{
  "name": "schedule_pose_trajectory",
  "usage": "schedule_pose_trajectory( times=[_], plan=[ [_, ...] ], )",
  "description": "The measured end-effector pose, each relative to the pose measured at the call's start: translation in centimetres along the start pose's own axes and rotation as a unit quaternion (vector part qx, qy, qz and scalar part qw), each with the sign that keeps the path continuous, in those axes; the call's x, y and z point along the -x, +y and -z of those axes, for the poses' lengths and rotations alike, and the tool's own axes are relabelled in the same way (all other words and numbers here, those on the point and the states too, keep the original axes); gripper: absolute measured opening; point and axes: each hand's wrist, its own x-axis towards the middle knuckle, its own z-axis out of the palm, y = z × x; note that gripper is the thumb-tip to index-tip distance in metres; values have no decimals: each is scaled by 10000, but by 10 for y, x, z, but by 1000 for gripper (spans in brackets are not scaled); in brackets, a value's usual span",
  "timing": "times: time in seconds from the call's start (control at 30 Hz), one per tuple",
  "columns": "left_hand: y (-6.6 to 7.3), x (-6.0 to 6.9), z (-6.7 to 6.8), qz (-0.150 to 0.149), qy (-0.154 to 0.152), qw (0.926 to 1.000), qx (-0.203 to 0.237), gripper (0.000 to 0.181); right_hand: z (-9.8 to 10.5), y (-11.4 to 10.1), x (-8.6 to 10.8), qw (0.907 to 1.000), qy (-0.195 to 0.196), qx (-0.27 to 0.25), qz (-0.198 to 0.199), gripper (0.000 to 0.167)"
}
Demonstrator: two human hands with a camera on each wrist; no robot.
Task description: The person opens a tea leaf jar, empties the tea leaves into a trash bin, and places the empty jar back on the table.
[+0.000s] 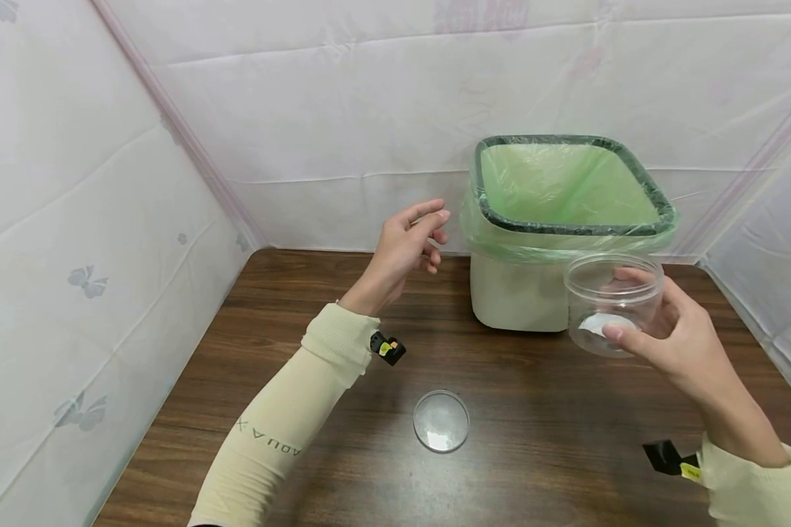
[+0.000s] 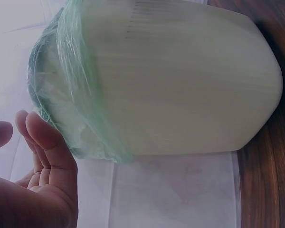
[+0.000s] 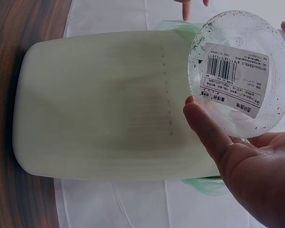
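My right hand (image 1: 682,340) grips a clear round plastic jar (image 1: 583,304) by its side, lidless and upright in front of the bin. The right wrist view shows the jar's underside (image 3: 266,71), with a white barcode label (image 3: 223,66) and dark specks. Left of the bin, my left hand (image 1: 405,249) hovers in the air with loosely bent fingers and nothing held. In the left wrist view its fingers (image 2: 50,142) stand apart from the bin. A clear round lid (image 1: 441,421) lies flat on the table between the two arms.
A cream bin (image 1: 517,293) stands at the back right of the brown wooden table (image 1: 343,476). Its green plastic liner (image 1: 567,249) folds over the dark rim (image 1: 560,227). White sheeting (image 1: 369,110) hangs behind and on both sides.
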Motion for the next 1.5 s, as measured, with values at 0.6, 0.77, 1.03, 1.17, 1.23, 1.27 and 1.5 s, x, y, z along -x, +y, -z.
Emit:
schedule_pose_trajectory(
  times=[0.6,0.77,1.03,1.17,1.23,1.27,1.5],
  plan=[
    [-1,4,3,-43,-50,9999,-135,40,-2,9,6,9990,-256,379,4,71],
    [-2,5,3,-63,-71,9998,-157,40,-1,12,8,9992,-296,254,56,73],
    [-2,7,4,-39,-72,9999,-67,40,-4,18,11,9984,-292,490,-44,73],
    [-3,7,4,-25,-56,10000,-34,40,-7,20,13,9976,-321,588,-200,73],
    [-4,7,4,-30,-43,10000,-61,40,-8,22,13,9979,-368,479,-236,72],
    [-4,8,5,-37,-37,10000,-83,40,-8,22,14,9979,-380,470,-244,72],
    [-5,8,7,-59,-50,9997,-211,39,-10,27,16,9974,-413,522,-275,73]
  ],
)
